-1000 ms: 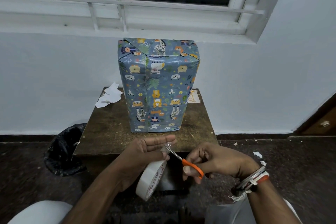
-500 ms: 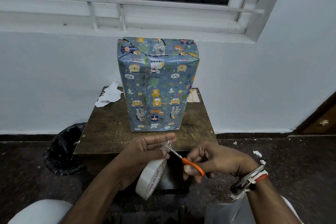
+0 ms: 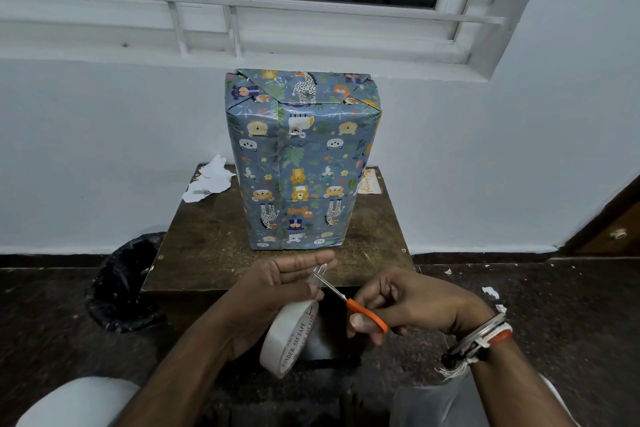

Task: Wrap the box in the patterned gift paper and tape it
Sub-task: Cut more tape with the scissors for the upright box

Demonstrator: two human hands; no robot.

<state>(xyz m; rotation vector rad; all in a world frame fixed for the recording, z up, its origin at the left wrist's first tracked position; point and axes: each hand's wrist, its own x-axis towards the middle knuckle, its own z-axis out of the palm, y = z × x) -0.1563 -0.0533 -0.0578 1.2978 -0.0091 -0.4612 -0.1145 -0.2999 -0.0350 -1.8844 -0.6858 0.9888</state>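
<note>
The box (image 3: 301,163), fully covered in blue animal-print gift paper, stands upright on a small brown table (image 3: 207,246). In front of the table, my left hand (image 3: 277,291) holds a white tape roll (image 3: 289,338) that hangs below it, and its fingers pinch a pulled-out strip of clear tape. My right hand (image 3: 401,302) grips small orange-handled scissors (image 3: 353,305). The scissor blades meet the clear tape strip at my left fingertips.
Torn white paper scraps (image 3: 207,180) lie at the table's back left corner. A small card (image 3: 369,182) lies behind the box on the right. A black bin bag (image 3: 128,281) sits on the floor left of the table. A white wall and window stand behind.
Almost nothing has moved; my hands stay together at the tape strip with the scissors against it.
</note>
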